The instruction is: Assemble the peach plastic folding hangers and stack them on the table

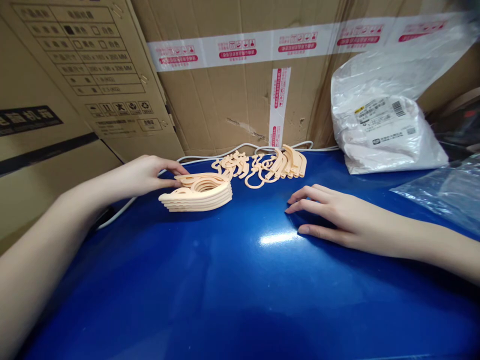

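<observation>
My left hand [153, 175] is at the left end of a neat stack of cream plastic folded hangers [198, 197]. Its thumb and fingers close around the end of the upper hanger at the back of the stack; the fingertips are partly hidden. My right hand [330, 215] rests on or just above the blue tabletop [240, 290], its fingers apart and slightly curled, holding nothing. Between the hands, farther back, lie loose cream hook pieces [255, 182] and a row of curved cream hanger arms [288, 164]. Smaller cream parts [232, 164] are heaped to their left.
Cardboard boxes [225, 95] with printed tape stand along the back, and another printed carton [82, 65] is at the left. A white cable [210, 156] runs behind the parts. A labelled plastic bag [390, 130] sits at back right, near clear plastic film [446, 187].
</observation>
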